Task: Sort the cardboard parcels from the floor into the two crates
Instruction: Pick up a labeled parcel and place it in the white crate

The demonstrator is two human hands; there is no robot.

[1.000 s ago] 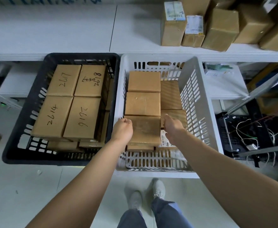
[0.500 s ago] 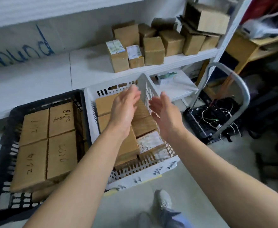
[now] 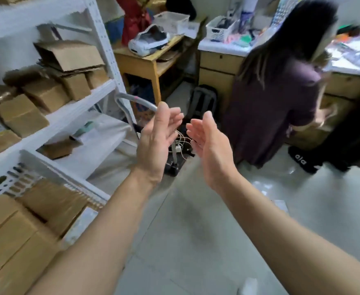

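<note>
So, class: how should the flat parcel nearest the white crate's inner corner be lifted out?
From above, with both hands on its two opposite short edges. The flat parcel lies face up, packed against its neighbours inside the white crate, so only the top is open, and both hands are empty.

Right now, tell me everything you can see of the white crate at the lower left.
The white crate sits at the lower left, below the white shelving, only partly in frame. It looks like plastic, with rows of slots through its walls and a thick rim running diagonally. Flat brown cardboard parcels fill it close to the rim, packed side by side; one by the near corner shows a pale label. The left forearm crosses in front of its near corner. Neither hand touches it.
</note>
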